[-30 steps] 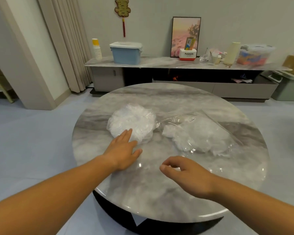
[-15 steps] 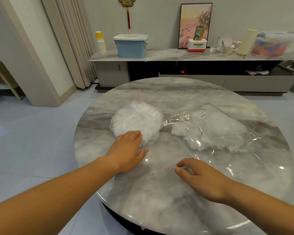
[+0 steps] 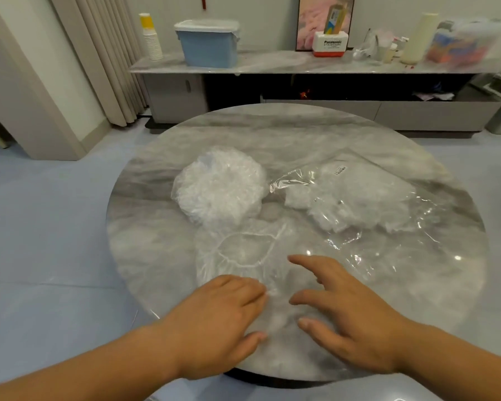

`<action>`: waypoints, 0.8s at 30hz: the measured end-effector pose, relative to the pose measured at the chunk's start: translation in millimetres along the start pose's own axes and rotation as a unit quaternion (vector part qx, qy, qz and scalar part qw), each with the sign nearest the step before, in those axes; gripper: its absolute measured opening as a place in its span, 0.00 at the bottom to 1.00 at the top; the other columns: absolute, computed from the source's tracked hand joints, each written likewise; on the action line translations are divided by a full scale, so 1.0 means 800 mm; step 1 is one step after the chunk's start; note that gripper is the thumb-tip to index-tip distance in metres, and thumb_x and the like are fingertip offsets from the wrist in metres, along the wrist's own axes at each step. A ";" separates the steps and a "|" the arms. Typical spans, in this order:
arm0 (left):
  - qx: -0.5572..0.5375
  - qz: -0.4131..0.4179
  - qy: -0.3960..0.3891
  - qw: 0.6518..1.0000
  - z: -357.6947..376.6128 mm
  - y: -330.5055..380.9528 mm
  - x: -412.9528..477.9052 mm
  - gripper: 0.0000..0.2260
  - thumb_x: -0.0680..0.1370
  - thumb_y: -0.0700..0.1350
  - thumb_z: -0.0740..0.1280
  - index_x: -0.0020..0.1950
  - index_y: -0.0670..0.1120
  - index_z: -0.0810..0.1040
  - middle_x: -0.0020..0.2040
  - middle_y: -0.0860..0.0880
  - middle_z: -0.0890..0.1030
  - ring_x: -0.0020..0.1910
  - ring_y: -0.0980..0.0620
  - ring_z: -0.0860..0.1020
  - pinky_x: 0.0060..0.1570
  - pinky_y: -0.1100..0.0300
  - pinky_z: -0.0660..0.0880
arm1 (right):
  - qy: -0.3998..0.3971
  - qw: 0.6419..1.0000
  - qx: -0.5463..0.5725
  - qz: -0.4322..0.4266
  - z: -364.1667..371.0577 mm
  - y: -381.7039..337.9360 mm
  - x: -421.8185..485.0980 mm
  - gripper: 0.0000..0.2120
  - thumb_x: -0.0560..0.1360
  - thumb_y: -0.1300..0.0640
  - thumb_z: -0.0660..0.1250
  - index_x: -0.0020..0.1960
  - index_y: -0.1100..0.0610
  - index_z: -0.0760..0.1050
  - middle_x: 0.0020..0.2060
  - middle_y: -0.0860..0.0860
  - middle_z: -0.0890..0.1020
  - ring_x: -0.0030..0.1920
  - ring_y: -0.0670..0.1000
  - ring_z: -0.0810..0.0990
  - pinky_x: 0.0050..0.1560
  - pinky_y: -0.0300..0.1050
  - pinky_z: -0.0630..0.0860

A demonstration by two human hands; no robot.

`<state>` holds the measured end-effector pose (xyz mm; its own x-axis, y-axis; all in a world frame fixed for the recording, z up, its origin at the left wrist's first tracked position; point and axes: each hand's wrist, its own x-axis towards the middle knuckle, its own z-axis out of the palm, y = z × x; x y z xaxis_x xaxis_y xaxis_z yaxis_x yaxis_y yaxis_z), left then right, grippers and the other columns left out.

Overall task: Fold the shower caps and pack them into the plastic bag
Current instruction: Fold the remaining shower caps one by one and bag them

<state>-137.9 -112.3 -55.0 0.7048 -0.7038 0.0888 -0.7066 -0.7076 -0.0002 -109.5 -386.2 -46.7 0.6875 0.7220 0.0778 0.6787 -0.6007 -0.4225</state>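
Observation:
A pile of white crinkled shower caps (image 3: 219, 189) lies on the round marble table (image 3: 301, 140), left of centre. One clear shower cap (image 3: 243, 253) is spread flat in front of the pile, its elastic rim showing. My left hand (image 3: 217, 316) holds the cap's near edge, fingers bent on the plastic. My right hand (image 3: 342, 305) hovers with fingers spread at the cap's right edge. A clear plastic bag (image 3: 356, 198) with several caps inside lies to the right.
Behind the table a low marble sideboard (image 3: 272, 65) carries a blue storage box (image 3: 209, 43), a stack of paper cups (image 3: 151, 36), a red and white box (image 3: 330, 47) and a clear bin (image 3: 463, 43). Curtains (image 3: 104, 53) hang at the left.
My left hand pulled one clear cap off the pile toward me and it now lies spread out. My right hand opened and came in beside the cap. The view tilted down.

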 end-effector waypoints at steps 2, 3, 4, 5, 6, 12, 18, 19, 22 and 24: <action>-0.032 0.009 -0.012 0.999 0.003 0.002 -0.003 0.21 0.81 0.62 0.58 0.66 0.52 0.78 0.63 0.56 0.79 0.58 0.57 0.79 0.60 0.63 0.76 | 0.005 0.999 -0.012 -0.039 0.006 -0.004 -0.003 0.18 0.83 0.39 0.57 0.60 0.46 0.80 0.80 0.46 0.58 0.79 0.48 0.56 0.73 0.49 0.66; -0.044 0.010 -0.018 0.999 0.003 0.002 -0.004 0.21 0.81 0.61 0.58 0.66 0.52 0.78 0.63 0.56 0.79 0.59 0.57 0.79 0.60 0.63 0.76 | 0.006 0.999 -0.014 -0.045 0.008 -0.006 -0.003 0.18 0.83 0.40 0.56 0.61 0.46 0.80 0.80 0.46 0.57 0.80 0.50 0.54 0.74 0.51 0.65; -0.058 0.008 -0.024 0.998 0.003 0.001 -0.005 0.21 0.81 0.61 0.58 0.67 0.52 0.78 0.64 0.57 0.79 0.60 0.58 0.78 0.61 0.63 0.75 | 0.004 0.999 -0.017 -0.045 0.007 -0.008 -0.003 0.18 0.83 0.40 0.56 0.61 0.45 0.80 0.81 0.46 0.56 0.81 0.50 0.52 0.74 0.53 0.64; -0.078 0.006 -0.030 0.997 0.003 0.000 -0.007 0.21 0.82 0.60 0.57 0.68 0.52 0.77 0.66 0.57 0.78 0.61 0.58 0.78 0.63 0.62 0.74 | -0.002 0.999 -0.023 -0.044 0.007 -0.009 -0.002 0.19 0.83 0.39 0.54 0.61 0.45 0.81 0.81 0.46 0.55 0.81 0.50 0.50 0.75 0.53 0.63; -0.099 0.006 -0.038 0.994 0.004 0.000 -0.009 0.21 0.83 0.60 0.57 0.70 0.52 0.76 0.68 0.57 0.77 0.64 0.57 0.76 0.65 0.60 0.72 | -0.015 0.998 -0.033 -0.043 0.007 -0.009 -0.003 0.21 0.84 0.38 0.52 0.62 0.44 0.81 0.82 0.45 0.53 0.82 0.50 0.47 0.76 0.52 0.61; -0.166 -0.019 -0.006 0.986 0.018 0.000 -0.016 0.20 0.81 0.59 0.61 0.73 0.55 0.73 0.73 0.58 0.72 0.72 0.60 0.69 0.74 0.57 0.62 | -0.114 0.993 -0.030 0.008 0.014 0.001 -0.006 0.35 0.80 0.31 0.37 0.68 0.41 0.76 0.77 0.37 0.64 0.79 0.39 0.51 0.76 0.49 0.57; -0.245 -0.171 0.055 0.953 0.022 -0.010 -0.010 0.27 0.72 0.68 0.69 0.66 0.59 0.70 0.61 0.64 0.72 0.61 0.64 0.71 0.63 0.64 0.70 | -0.070 0.997 -0.025 0.016 0.011 0.000 -0.002 0.26 0.82 0.37 0.47 0.69 0.44 0.76 0.67 0.36 0.76 0.68 0.36 0.68 0.71 0.44 0.60; -0.261 -0.193 0.067 0.944 0.023 -0.013 -0.007 0.24 0.71 0.68 0.70 0.62 0.59 0.74 0.57 0.65 0.74 0.57 0.63 0.73 0.59 0.64 0.72 | -0.065 0.997 -0.026 0.014 0.010 -0.001 -0.001 0.25 0.82 0.38 0.48 0.68 0.44 0.76 0.65 0.36 0.77 0.66 0.35 0.70 0.71 0.44 0.59; -0.333 -0.254 0.080 0.905 0.023 -0.018 -0.004 0.14 0.71 0.65 0.71 0.49 0.58 0.80 0.46 0.62 0.79 0.50 0.60 0.78 0.51 0.63 0.76 | -0.047 0.998 0.000 0.030 0.008 -0.003 0.003 0.24 0.81 0.39 0.50 0.68 0.44 0.77 0.61 0.35 0.78 0.61 0.34 0.73 0.72 0.40 0.53; -0.353 -0.266 0.068 0.895 0.022 -0.020 -0.003 0.12 0.72 0.63 0.70 0.45 0.57 0.81 0.44 0.61 0.81 0.48 0.59 0.80 0.50 0.61 0.77 | -0.026 0.998 0.036 0.051 0.010 -0.001 0.006 0.25 0.79 0.38 0.51 0.68 0.44 0.77 0.60 0.33 0.78 0.62 0.33 0.71 0.70 0.35 0.55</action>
<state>-127.0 -100.6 -72.5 0.9727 -0.2319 0.0095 -0.1715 -0.6908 0.7024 -108.8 -379.4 -53.1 0.7362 0.6767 -0.0147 0.5850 -0.6471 -0.4889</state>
